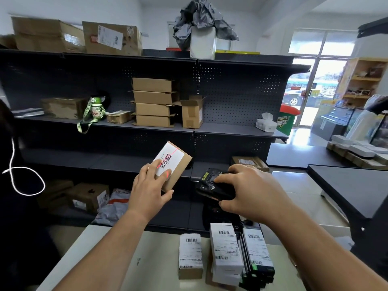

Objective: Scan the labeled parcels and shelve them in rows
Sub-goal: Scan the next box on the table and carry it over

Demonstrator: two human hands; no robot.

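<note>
My left hand (150, 186) holds a small brown parcel (178, 168) up in front of the dark shelving, white barcode label facing me. A red scan line crosses the label and my fingertips. To its right, my right hand (249, 192) grips a black handheld scanner (211, 182) pointed at the parcel. Below, on the pale table (100, 259), several labeled parcels (225, 253) stand in a cluster, one small brown box (190, 255) at its left.
The dark shelf unit (241, 129) carries stacked brown boxes (154, 101), an open carton (192, 111), a green bottle with a strap (95, 109) and a tissue pack (265, 122). One parcel (249, 161) lies on the lower shelf. A dark counter (346, 185) stands right.
</note>
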